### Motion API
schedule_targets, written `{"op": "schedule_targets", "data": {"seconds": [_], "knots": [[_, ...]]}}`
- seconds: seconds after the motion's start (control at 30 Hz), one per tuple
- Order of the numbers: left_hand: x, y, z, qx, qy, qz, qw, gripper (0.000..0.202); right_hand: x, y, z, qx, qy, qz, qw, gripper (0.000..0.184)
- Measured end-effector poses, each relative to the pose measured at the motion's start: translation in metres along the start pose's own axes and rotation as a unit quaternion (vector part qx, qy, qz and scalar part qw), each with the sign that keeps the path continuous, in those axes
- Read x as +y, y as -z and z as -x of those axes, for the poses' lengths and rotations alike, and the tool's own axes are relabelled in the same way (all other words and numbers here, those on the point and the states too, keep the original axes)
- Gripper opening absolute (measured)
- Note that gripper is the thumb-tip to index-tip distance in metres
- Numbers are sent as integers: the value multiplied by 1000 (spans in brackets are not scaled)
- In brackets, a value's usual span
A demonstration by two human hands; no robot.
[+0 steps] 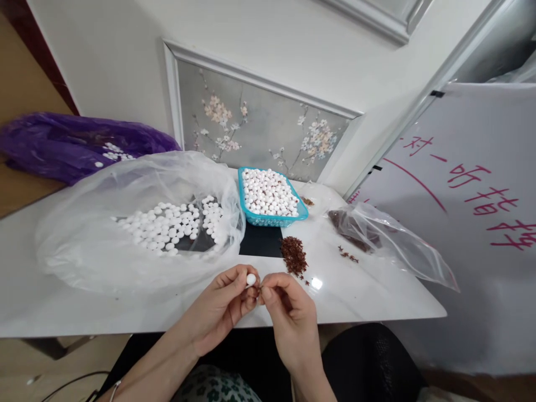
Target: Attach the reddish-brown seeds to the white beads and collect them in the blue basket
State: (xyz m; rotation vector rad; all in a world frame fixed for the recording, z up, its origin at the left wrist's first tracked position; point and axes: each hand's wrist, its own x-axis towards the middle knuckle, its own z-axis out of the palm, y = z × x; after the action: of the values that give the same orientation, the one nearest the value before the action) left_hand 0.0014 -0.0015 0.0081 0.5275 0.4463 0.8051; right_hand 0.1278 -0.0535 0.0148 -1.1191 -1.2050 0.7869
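Observation:
Between thumb and fingers, my left hand (226,304) holds a small white ball (250,280) above the table's front edge. Close beside it, my right hand (291,312) is closed in a pinch, its fingertips near the ball; whatever sits between them is too small to name. Just beyond my hands lies a heap of small reddish-brown pieces (294,255). A blue plastic basket (298,214) stands behind, heaped with white balls that show some brown specks. To the left, a large clear plastic bag (96,223) lies with many loose white balls (167,223) in it.
A purple bag (54,142) with white balls lies at the back left. On the right are a clear zip bag (393,240) of brown pieces and a few loose pieces (348,254). A whiteboard (469,268) with red writing borders the table's right side.

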Motion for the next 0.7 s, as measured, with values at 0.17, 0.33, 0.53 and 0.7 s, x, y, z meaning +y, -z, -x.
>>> {"op": "schedule_targets", "data": {"seconds": [0.17, 0.33, 0.53, 0.7], "knots": [[0, -1, 0, 16, 12, 0, 1000, 9, 3, -3, 1, 26, 71, 58, 995, 13], [0, -1, 1, 22, 12, -3, 1000, 11, 9, -4, 4, 37, 91, 93, 991, 14], [-1, 0, 1, 23, 10, -14, 1000, 11, 10, -6, 4, 47, 114, 129, 984, 16], [0, 0, 1, 22, 8, -14, 1000, 11, 10, -8, 4, 68, 160, 175, 969, 18]]}}
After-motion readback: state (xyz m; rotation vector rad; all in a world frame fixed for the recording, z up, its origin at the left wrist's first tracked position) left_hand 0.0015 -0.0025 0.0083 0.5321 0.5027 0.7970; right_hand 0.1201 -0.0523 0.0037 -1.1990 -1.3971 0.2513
